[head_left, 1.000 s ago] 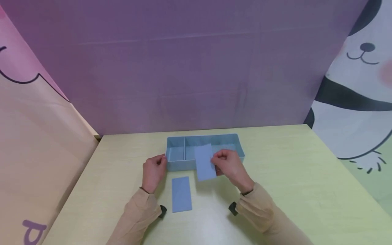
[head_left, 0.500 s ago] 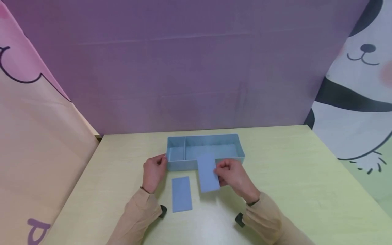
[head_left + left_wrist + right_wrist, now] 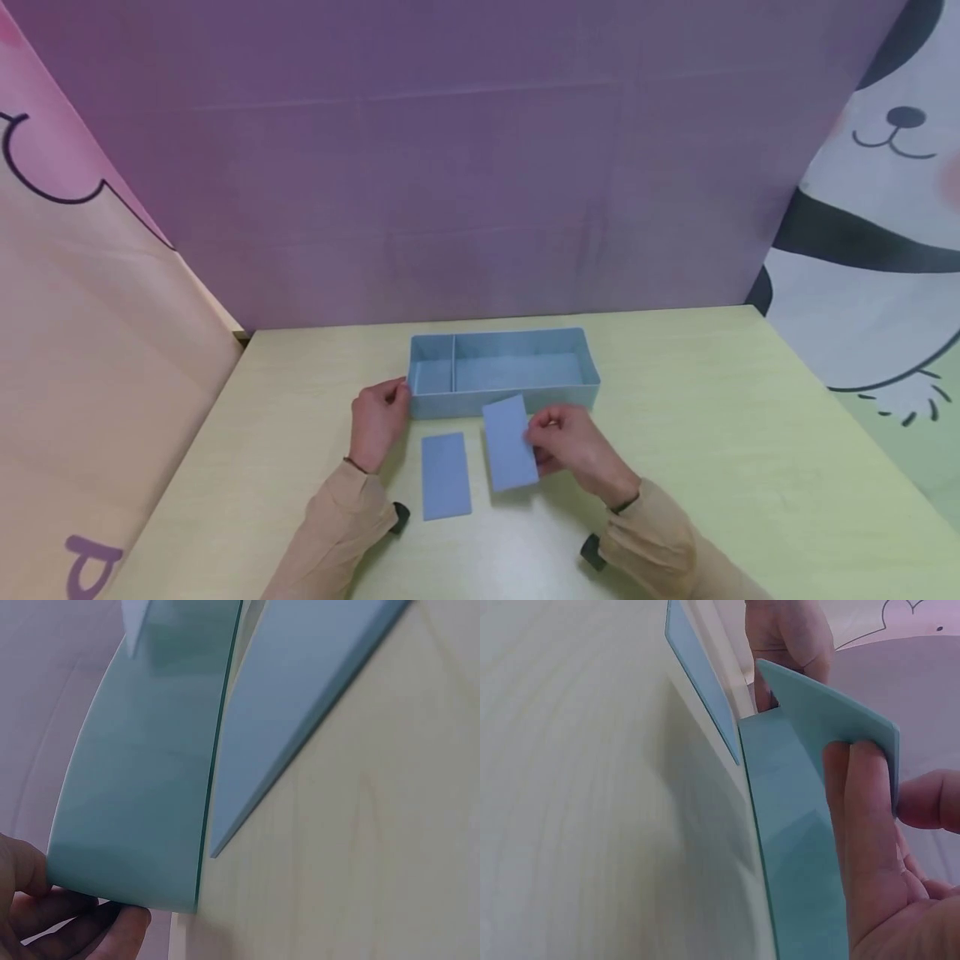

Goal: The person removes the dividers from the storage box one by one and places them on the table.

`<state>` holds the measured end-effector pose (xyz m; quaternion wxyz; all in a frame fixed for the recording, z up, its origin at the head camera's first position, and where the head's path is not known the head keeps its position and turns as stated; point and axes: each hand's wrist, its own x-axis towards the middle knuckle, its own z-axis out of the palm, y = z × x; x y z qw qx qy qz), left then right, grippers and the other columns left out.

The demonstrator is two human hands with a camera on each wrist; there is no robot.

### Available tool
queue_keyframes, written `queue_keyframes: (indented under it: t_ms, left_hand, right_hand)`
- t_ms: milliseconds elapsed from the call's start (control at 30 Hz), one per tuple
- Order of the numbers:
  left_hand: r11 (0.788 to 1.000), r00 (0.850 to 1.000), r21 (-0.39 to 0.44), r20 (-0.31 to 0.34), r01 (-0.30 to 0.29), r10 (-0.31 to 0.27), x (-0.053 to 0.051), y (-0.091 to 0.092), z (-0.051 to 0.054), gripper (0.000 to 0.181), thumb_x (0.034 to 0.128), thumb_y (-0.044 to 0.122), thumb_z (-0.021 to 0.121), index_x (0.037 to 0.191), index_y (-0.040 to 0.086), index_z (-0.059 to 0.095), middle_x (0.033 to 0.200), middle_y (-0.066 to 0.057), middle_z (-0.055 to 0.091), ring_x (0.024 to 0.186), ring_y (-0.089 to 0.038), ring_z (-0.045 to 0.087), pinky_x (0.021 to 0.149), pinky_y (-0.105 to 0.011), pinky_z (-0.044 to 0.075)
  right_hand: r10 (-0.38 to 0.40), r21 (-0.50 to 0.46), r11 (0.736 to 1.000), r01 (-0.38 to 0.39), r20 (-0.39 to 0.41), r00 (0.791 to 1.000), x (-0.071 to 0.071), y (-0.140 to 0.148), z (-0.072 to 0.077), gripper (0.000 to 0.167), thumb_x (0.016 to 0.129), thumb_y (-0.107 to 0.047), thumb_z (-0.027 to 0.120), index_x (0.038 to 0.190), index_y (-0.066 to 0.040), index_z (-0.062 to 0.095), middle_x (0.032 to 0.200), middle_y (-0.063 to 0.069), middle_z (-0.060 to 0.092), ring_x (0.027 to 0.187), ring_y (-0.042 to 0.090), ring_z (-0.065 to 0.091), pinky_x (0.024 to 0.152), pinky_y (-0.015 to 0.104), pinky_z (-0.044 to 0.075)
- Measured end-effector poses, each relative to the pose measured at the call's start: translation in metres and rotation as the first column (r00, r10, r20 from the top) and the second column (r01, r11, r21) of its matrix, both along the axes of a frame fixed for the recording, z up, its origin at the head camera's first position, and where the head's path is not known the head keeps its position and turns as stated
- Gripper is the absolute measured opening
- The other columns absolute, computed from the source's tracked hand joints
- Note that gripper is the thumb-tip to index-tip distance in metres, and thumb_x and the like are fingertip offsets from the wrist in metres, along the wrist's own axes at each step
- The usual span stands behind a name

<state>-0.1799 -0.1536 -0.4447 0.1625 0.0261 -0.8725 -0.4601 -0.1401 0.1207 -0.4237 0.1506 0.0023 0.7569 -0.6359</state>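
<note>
A light-blue open box [image 3: 491, 404] with one divider stands on the table, a small compartment on its left and a long one on its right. At its left front corner, my left hand [image 3: 377, 423] grips the end wall; the left wrist view shows the thumb [image 3: 26, 862] by the rim and fingers against the outside. My right hand [image 3: 581, 446] pinches the right edge of a flat blue rectangular panel [image 3: 510, 444], thumb on one face and fingers on the other. The panel is tilted in front of the box. A second blue panel [image 3: 446, 476] lies flat left of it.
The pale wooden table [image 3: 712, 433] extends around the box on both sides. A purple backdrop [image 3: 480, 167] rises behind its far edge. Printed sheets hang at left and right, the right one with a panda [image 3: 877, 317].
My right hand has drawn the panel from over the box's front wall towards me and slightly right, lowering it in view. My left hand, the box and the second panel stay put.
</note>
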Motion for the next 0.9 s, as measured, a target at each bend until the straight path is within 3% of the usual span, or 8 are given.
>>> queue_keyframes:
  t_ms: [300, 900]
  left_hand:
    - [1.0, 1.0, 0.005, -0.009, 0.003, -0.003, 0.0, -0.001, 0.0, 0.027, 0.093, 0.012, 0.053, 0.109, -0.003, 0.07, 0.097, -0.017, 0.071, 0.067, -0.019, 0.058, 0.055, -0.026, 0.041]
    - [1.0, 1.0, 0.001, -0.016, 0.0, 0.0, 0.0, 0.0, -0.001, 0.028, 0.0924, 0.012, 0.054, 0.109, -0.002, 0.071, 0.097, -0.016, 0.072, 0.072, -0.02, 0.06, 0.056, -0.025, 0.041]
  right_hand:
    - [0.015, 0.006, 1.0, -0.015, 0.04, 0.999, 0.0, -0.002, -0.006, 0.012, 0.086, -0.004, 0.062, 0.091, 0.005, 0.057, 0.078, 0.013, 0.064, 0.064, 0.023, 0.064, 0.056, 0.036, 0.054]
    - [0.047, 0.01, 0.999, -0.048, 0.08, 0.996, 0.003, -0.007, -0.016, 0.011, 0.085, 0.001, 0.06, 0.091, 0.008, 0.055, 0.078, 0.015, 0.065, 0.066, 0.022, 0.065, 0.058, 0.036, 0.054]
